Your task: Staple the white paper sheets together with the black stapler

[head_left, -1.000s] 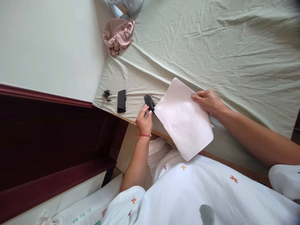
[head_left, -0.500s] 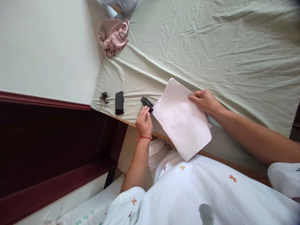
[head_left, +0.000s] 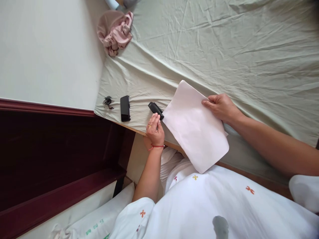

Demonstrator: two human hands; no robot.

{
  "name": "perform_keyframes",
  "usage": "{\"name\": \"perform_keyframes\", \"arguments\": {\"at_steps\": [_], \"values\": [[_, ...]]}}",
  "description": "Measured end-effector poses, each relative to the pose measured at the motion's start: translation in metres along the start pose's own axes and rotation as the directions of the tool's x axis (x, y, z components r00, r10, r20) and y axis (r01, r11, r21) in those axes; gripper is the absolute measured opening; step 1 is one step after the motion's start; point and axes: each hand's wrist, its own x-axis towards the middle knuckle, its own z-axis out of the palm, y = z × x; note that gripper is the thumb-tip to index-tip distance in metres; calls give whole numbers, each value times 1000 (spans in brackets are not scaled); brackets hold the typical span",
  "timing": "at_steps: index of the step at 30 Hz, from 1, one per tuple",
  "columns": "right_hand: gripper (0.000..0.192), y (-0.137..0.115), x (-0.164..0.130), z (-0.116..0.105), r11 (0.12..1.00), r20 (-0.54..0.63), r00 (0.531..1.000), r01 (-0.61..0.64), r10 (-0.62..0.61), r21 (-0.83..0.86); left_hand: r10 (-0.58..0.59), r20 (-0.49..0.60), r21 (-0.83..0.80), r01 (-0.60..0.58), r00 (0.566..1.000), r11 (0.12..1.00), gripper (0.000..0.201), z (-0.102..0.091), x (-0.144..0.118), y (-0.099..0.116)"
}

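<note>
A pale pink sheet of paper (head_left: 195, 127) lies tilted over the near edge of a bed covered in a light green sheet (head_left: 224, 49). My right hand (head_left: 220, 107) grips the paper's far right edge, thumb on top. A small black stapler (head_left: 155, 109) sits at the paper's left corner. My left hand (head_left: 155, 127), with a red thread at the wrist, holds the stapler's near end with its fingers close together.
A black rectangular case (head_left: 125, 108) and a small dark clip-like thing (head_left: 108, 101) lie left of the stapler near the bed's corner. A crumpled pink cloth (head_left: 114, 30) sits at the far left edge. A dark wooden ledge (head_left: 50, 139) and a white wall are on the left.
My left hand's fingers have drawn together on the stapler's near end. My right hand keeps its hold on the paper. The view has shifted slightly.
</note>
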Motion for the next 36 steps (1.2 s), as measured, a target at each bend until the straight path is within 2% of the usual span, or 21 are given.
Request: {"name": "perform_keyframes", "arguments": {"at_steps": [5, 9, 13, 15, 18, 20, 22, 25, 29, 33, 36], "values": [[44, 1, -1, -1, 1000, -9, 1000, 9, -10, -24, -84, 53, -31, 85, 995, 996, 38, 3, -3, 2], [44, 1, 0, -1, 997, 6, 1000, 25, -24, -68, -90, 89, -67, 96, 992, 993, 38, -3, 2, 3], [44, 2, 0, -1, 986, 39, 997, 66, -60, -156, -90, 57, -88, 95, 994, 992, 40, -8, -3, 7], [42, 4, 0, -2, 984, 63, 997, 63, -53, -165, -178, -28, -121, 173, 984, 977, 46, -9, -15, 11], [39, 5, 0, -2, 987, 79, 996, 39, -27, -158, -357, -142, -225, 321, 923, 920, 49, -14, -42, 19], [37, 4, 0, -2, 983, 73, 997, 22, -9, -184, -408, -95, -241, 377, 908, 894, 44, -20, -60, 25], [39, 1, -2, -1, 965, 43, 999, 28, -18, -262, -332, -38, -179, 320, 943, 930, 44, -26, -74, 29], [47, -3, -4, 2, 890, -18, 996, 70, -87, -450, -140, -54, -47, 137, 989, 989, 39, -29, -84, 31], [43, -2, -6, 5, 803, -10, 994, 83, -111, -590, 42, -68, 36, -39, 997, 999, 28, -17, -83, 26], [42, 2, -4, 3, 774, -11, 990, 102, -139, -625, 39, -49, 46, -37, 998, 998, 24, 6, -74, 24], [45, 3, -3, 2, 758, -33, 991, 80, -132, -647, -37, -158, 118, 56, 987, 991, 19, 22, -68, 28]]}}
